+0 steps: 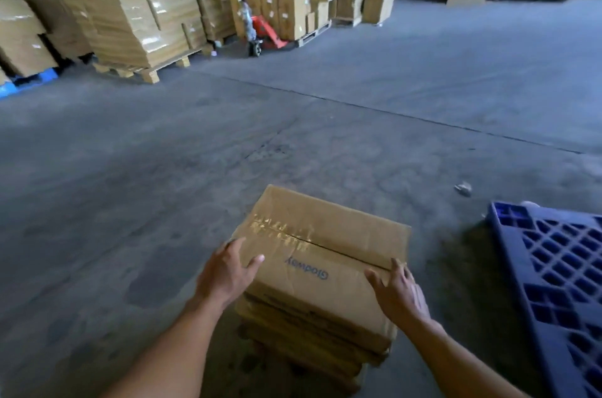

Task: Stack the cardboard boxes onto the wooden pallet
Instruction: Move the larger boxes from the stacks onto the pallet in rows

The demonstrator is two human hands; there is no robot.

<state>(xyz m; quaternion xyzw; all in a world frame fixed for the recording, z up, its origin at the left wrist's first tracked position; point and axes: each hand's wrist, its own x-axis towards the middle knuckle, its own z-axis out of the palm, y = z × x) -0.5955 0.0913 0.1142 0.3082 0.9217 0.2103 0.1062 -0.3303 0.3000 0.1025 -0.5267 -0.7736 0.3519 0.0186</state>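
A box lies on top of a low stack of other boxes, which stands on the grey floor just in front of the person. The top of the box has a taped seam and a blue printed word that reads upside down from here.

The left hand is at the left edge of the box. Its fingers are spread and nearly straight along the side, and the thumb lies on the top face. The right hand is at the right near corner, with fingers also spread and loose, touching the edge. Neither hand curls around the box; both are wide and lie flat against it. Whether the box is lifted from the stack cannot be told.

Just to the right of the stack, a blue pallet with a grid surface lies on the floor. A small scrap lies on the floor beyond it.

Far across the floor, at the left, a wooden pallet carries a tall load of wrapped boxes. Beside it stands an orange pallet jack, pushed under a second load. The box is well apart from the wooden pallet.
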